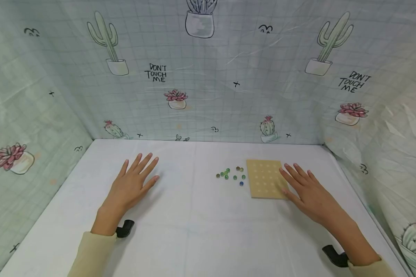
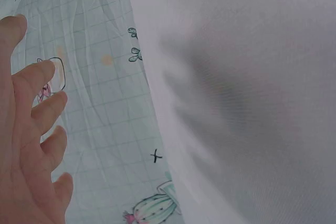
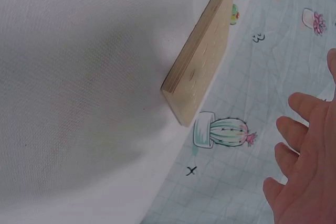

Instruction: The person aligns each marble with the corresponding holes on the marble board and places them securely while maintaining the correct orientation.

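A square wooden board point(image 1: 265, 179) with rows of shallow round hollows lies on the right half of the white table. Just left of it, several glass marbles point(image 1: 226, 177), mostly green, are scattered, with one blue marble point(image 1: 241, 183) nearest the front. My right hand point(image 1: 308, 196) hovers at the board's right edge, fingers spread, holding nothing; its fingertips overlap the board in the head view. In the right wrist view the board point(image 3: 202, 56) shows its layered plywood edge, apart from the fingers. Over the table's left side my left hand point(image 1: 130, 188) is spread flat, also holding nothing.
The white table point(image 1: 190, 231) is bordered at the back and sides by a cloth point(image 1: 208, 77) printed with cacti. Each wrist carries a black strap piece, one at the left wrist point(image 1: 125, 229) and one at the right wrist point(image 1: 335, 256).
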A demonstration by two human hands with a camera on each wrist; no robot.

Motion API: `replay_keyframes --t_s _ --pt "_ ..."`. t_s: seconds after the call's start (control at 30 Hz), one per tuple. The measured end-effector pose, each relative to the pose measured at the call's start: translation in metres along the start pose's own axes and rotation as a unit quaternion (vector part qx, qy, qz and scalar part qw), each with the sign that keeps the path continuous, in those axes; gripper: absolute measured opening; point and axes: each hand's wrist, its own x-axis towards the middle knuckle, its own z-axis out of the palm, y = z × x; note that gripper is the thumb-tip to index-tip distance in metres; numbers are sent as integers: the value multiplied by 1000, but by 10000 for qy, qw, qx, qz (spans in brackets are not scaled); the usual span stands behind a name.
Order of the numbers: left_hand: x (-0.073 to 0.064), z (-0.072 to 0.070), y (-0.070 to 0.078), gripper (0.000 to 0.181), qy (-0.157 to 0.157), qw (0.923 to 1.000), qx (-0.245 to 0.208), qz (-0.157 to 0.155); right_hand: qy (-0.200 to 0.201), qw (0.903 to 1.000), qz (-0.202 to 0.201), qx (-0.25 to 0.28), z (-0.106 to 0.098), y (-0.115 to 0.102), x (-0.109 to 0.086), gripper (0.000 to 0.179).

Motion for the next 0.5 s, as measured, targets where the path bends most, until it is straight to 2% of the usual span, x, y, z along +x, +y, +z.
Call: replay_keyframes --t_s 0.3,0.5 --pt "4 3 5 65 -105 9998 -136 110 -205 9998 37 80 0 2 5 68" --pt "12 8 15 66 -160 9991 -292 253 -204 9989 -14 417 0 9 12 66"
